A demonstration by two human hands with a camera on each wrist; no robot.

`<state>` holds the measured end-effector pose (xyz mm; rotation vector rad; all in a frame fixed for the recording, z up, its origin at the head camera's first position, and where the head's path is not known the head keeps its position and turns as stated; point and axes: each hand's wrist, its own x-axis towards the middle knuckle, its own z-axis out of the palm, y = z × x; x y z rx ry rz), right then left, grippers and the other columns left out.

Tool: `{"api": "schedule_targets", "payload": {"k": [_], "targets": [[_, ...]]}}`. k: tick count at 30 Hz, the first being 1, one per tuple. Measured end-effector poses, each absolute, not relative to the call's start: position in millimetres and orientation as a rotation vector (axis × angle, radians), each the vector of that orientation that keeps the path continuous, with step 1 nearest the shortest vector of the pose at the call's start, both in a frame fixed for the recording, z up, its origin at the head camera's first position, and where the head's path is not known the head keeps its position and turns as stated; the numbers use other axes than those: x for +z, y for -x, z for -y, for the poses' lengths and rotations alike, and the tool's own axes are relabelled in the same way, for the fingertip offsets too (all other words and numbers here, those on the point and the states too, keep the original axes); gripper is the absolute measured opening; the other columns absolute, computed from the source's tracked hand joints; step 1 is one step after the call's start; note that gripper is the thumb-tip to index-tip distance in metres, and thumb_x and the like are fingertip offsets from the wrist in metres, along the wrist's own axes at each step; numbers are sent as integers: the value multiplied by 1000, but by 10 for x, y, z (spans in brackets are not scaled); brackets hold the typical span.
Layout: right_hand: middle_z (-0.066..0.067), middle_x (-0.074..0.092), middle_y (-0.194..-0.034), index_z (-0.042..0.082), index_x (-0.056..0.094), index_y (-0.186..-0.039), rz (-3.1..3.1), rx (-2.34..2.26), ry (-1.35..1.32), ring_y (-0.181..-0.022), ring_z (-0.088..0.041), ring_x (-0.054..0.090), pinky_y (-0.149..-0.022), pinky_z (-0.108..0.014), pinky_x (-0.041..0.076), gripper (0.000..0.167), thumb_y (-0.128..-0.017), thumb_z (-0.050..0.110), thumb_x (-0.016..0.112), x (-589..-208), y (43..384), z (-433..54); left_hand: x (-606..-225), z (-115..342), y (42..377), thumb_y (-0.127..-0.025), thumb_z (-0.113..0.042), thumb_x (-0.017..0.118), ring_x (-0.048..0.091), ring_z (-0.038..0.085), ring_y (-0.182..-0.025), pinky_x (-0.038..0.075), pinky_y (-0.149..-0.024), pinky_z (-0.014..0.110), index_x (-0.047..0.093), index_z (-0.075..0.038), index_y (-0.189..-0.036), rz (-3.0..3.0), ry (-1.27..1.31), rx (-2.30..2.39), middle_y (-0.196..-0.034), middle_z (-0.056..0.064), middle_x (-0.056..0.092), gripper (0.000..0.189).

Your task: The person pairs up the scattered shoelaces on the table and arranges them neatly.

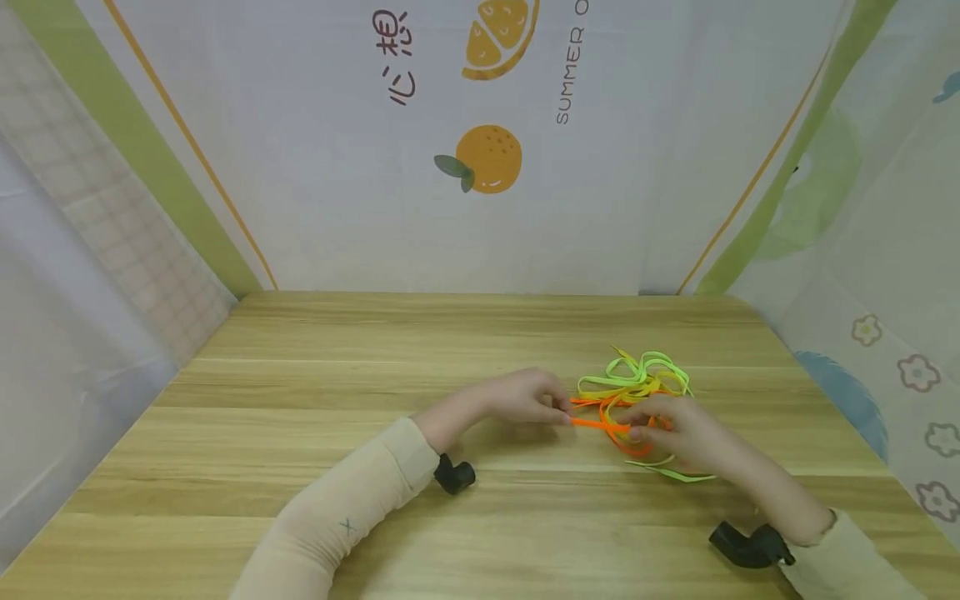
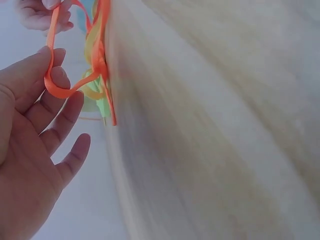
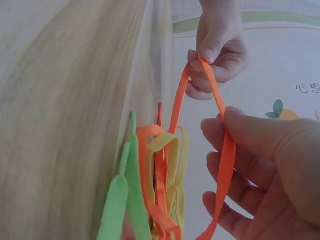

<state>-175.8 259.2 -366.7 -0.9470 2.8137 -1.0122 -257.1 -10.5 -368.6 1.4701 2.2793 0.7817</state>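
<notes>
An orange flat shoelace (image 1: 592,423) is stretched between the two hands, slightly above the table. My left hand (image 1: 528,396) pinches a bend of it with thumb and fingertips; in the left wrist view the lace (image 2: 62,93) loops across those fingers. To the right, my right hand (image 1: 682,425) pinches the same lace between thumb and forefinger, as the right wrist view of the lace (image 3: 227,160) shows. Beneath and behind the right hand lies a loose tangle of orange, yellow (image 1: 641,389) and neon green laces (image 1: 660,357). That hand covers part of the pile.
The wooden table (image 1: 337,350) reaches back to a white printed curtain (image 1: 322,208), with more cloth hanging at both sides. Black camera mounts are on the left wrist (image 1: 454,475) and the right wrist (image 1: 750,546). Green lace ends (image 1: 686,477) trail toward the front.
</notes>
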Motion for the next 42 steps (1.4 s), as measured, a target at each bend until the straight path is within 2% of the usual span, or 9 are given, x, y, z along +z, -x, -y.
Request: {"api": "schedule_targets", "payload": {"k": [7, 15, 22, 23, 27, 30, 34, 39, 42], "targets": [[11, 65, -94, 9, 72, -107, -2815, -1002, 947, -89, -9, 56, -71, -29, 50, 21, -89, 18, 68, -3622, 1737, -2602, -3649, 170, 2539, -94, -22, 64, 47, 6, -71, 39, -66, 20, 70, -7, -87, -2279, -1459, 796, -76, -8, 58, 17], [10, 65, -94, 14, 72, -105, -2819, -961, 885, -84, -9, 57, -67, -29, 51, 17, -89, 19, 69, -3588, 1729, -2644, -3628, 258, 2519, -93, -28, 65, 45, 7, -69, 37, -64, 21, 70, -8, -84, -2314, -1412, 820, -73, -8, 55, 23], [7, 66, -98, 11, 71, -106, -2817, -924, 845, -88, -11, 59, -71, -29, 51, 18, -91, 20, 67, -3539, 1711, -2672, -3614, 368, 2512, -93, -26, 65, 49, 9, -73, 40, -68, 23, 74, -9, -89, -2337, -1330, 876, -78, -7, 61, 20], [5, 66, -98, 10, 71, -106, -2817, -925, 839, -87, -11, 59, -70, -29, 50, 19, -91, 21, 66, -3531, 1708, -2677, -3609, 386, 2510, -94, -26, 65, 50, 9, -74, 41, -70, 23, 74, -9, -90, -2346, -1314, 879, -80, -7, 62, 19], [-5, 68, -100, 6, 70, -107, -2769, -1002, 829, -60, -12, 56, -53, -27, 49, 19, -91, 16, 66, -3507, 1708, -2694, -3603, 467, 2514, -94, -24, 64, 50, 11, -72, 40, -66, 24, 74, -9, -88, -2360, -1302, 896, -80, -6, 63, 20], [-3, 68, -100, 6, 71, -106, -2785, -1006, 852, -63, -12, 59, -56, -29, 51, 18, -89, 12, 68, -3492, 1724, -2714, -3595, 541, 2524, -94, -23, 64, 49, 14, -69, 40, -62, 23, 74, -7, -88, -2345, -1301, 932, -80, -2, 63, 21], [7, 67, -97, 10, 72, -104, -2851, -939, 850, -92, -12, 60, -76, -32, 50, 17, -89, 15, 69, -3474, 1739, -2733, -3574, 643, 2540, -95, -25, 63, 47, 16, -67, 37, -60, 24, 74, -6, -89, -2342, -1270, 967, -84, 6, 66, 22], [10, 67, -95, 9, 72, -105, -2860, -927, 805, -90, -14, 61, -74, -33, 49, 19, -89, 19, 69, -3432, 1750, -2747, -3546, 761, 2546, -96, -25, 61, 48, 13, -72, 39, -66, 27, 74, -8, -93, -2378, -1212, 964, -89, 3, 67, 22], [7, 67, -96, 7, 71, -105, -2843, -934, 799, -90, -16, 61, -72, -34, 49, 20, -90, 21, 67, -3411, 1769, -2762, -3538, 828, 2550, -96, -25, 61, 51, 11, -75, 43, -69, 29, 74, -8, -94, -2382, -1178, 963, -92, 1, 68, 22]]}}
